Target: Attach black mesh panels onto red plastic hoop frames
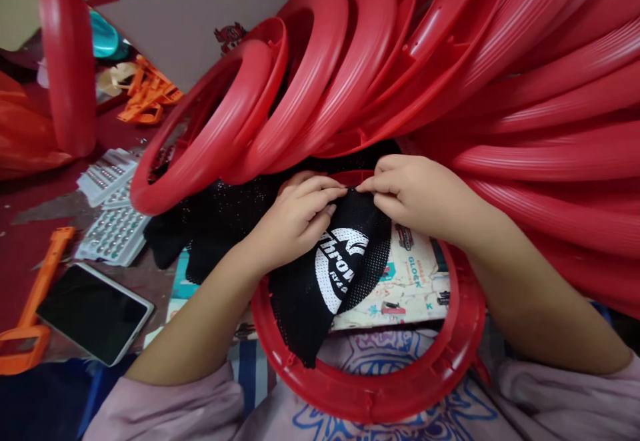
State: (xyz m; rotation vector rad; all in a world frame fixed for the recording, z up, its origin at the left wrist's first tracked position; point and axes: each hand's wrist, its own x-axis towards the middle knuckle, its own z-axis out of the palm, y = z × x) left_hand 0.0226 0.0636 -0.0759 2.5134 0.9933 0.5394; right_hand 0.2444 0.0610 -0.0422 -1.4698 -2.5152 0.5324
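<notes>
A red plastic ring (367,401) leans against my shirt, its far side resting over a printed sheet. Black mesh fabric (305,301) with a white printed logo hangs across the ring's opening and covers part of its left side. Both hands meet at the far rim. My left hand (307,211) pinches the fabric's upper edge with fingers pressed together. From the other side, my right hand (407,191) grips the same edge between thumb and forefinger. The fingertips hide exactly how the fabric sits on the rim.
Many red rings (320,81) lean in a row behind and to the right. Left are clear trays of small metal balls (117,234), a phone (95,311), an orange plastic handle (37,308) and a pile of orange parts (147,94). More black mesh (220,214) lies under the rings.
</notes>
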